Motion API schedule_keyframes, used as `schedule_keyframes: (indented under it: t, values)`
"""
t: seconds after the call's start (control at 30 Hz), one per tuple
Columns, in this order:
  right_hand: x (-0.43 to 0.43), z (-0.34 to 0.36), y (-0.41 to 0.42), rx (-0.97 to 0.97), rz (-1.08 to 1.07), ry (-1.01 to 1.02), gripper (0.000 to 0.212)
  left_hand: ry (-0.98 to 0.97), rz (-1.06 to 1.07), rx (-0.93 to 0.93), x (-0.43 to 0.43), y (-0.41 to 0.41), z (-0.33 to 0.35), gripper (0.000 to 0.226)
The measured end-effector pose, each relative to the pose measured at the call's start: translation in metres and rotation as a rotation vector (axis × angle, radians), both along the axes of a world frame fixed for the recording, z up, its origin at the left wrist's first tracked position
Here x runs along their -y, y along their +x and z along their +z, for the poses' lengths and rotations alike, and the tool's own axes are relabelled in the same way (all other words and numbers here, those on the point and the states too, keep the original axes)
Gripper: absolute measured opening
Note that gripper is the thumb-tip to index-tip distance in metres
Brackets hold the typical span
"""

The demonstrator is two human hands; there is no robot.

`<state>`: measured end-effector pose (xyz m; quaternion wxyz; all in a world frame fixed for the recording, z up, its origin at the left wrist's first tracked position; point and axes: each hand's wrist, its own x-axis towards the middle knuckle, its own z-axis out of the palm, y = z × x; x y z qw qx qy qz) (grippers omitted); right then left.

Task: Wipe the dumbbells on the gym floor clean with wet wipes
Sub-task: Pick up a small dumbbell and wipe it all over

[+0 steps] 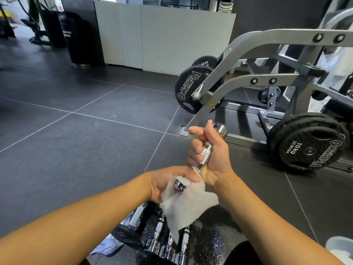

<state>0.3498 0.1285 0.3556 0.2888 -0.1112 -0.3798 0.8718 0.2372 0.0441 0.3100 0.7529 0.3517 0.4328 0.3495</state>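
Seen from the head camera, the person holds a small shiny dumbbell (pixel 207 150) up in front of them. It is tilted, with one end high and far and the other end low and near. The right hand (pixel 215 161) is wrapped round the rough middle bar of the dumbbell and grips it. The left hand (pixel 166 180) is just below and to the left of that bar. Its fingers are curled round a white wipe (pixel 189 205) and hold the wipe on the low end of the dumbbell. A bit of that round shiny end peeks out of the wipe. The rest of the wipe hangs down loose under the dumbbell.

Right under the dumbbell, close to the person, the other dumbbells (pixel 158 226) lie side by side. Their bars are shiny too. The dark floor (pixel 86 150) with thin pale lines spreads out to the left of the dumbbell.

Behind the dumbbell and to its right stands a grey machine (pixel 248 54). Black plates (pixel 193 90) with white letters sit on it, some up behind the dumbbell and some low down, well off to its right. Far behind the dumbbell is a white wall (pixel 172 35).
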Motion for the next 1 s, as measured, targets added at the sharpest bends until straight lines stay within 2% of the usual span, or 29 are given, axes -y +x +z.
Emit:
schedule_keyframes:
  t: [0.1, 0.2, 0.3, 0.4, 0.43, 0.47, 0.53, 0.6, 0.63, 0.7, 0.77, 0.83, 0.87, 0.93, 1.0]
  values:
    - [-0.006, -0.002, 0.000, 0.056, -0.073, 0.046, 0.058, 0.071, 0.102, -0.205, -0.005, -0.002, 0.002, 0.026]
    - [-0.010, -0.006, -0.004, 0.152, -0.214, 0.033, 0.055, 0.216, 0.129, -0.527, -0.009, -0.003, 0.010, 0.023]
    - [-0.012, -0.009, -0.011, 0.241, -0.366, -0.034, 0.050, 0.383, 0.138, -0.950, -0.018, 0.003, 0.016, 0.033]
    - [-0.016, -0.010, -0.015, 0.245, -0.490, -0.159, 0.046, 0.445, 0.174, -1.537, -0.028, 0.019, 0.010, 0.020]
    - [-0.017, -0.011, -0.015, 0.227, -0.516, -0.207, 0.045, 0.456, 0.212, -1.697, -0.028, 0.026, 0.008, 0.022]
    - [-0.018, -0.012, -0.014, 0.206, -0.533, -0.250, 0.045, 0.482, 0.237, -1.779, -0.029, 0.030, 0.005, 0.023]
    - [-0.022, -0.011, -0.008, 0.164, -0.534, -0.282, 0.043, 0.543, 0.211, -1.697, -0.031, 0.031, 0.010, 0.019]
    - [-0.021, -0.010, -0.004, 0.138, -0.470, -0.254, 0.042, 0.496, 0.125, -1.387, -0.028, 0.018, 0.021, 0.028]
    - [-0.021, -0.007, -0.001, 0.118, -0.419, -0.224, 0.042, 0.444, 0.120, -1.151, -0.024, 0.011, 0.026, 0.032]
    - [-0.018, -0.003, 0.002, 0.059, -0.316, -0.158, 0.044, 0.274, 0.175, -0.547, -0.013, 0.004, 0.030, 0.029]
    - [-0.014, 0.002, 0.003, -0.028, -0.223, -0.112, 0.049, 0.133, 0.175, -0.119, -0.005, 0.002, 0.027, 0.020]
    - [-0.010, 0.007, 0.005, -0.113, -0.144, -0.091, 0.055, 0.062, 0.135, 0.078, -0.003, 0.005, 0.022, 0.013]
    - [-0.010, 0.009, 0.005, -0.143, -0.119, -0.081, 0.057, 0.045, 0.108, 0.135, -0.004, 0.006, 0.020, 0.026]
    - [-0.011, 0.010, 0.007, -0.163, -0.126, -0.057, 0.055, 0.040, 0.073, 0.156, -0.005, 0.006, 0.018, 0.036]
    - [-0.016, 0.007, 0.008, -0.125, -0.206, -0.050, 0.051, 0.020, 0.102, 0.093, -0.009, 0.005, 0.019, 0.028]
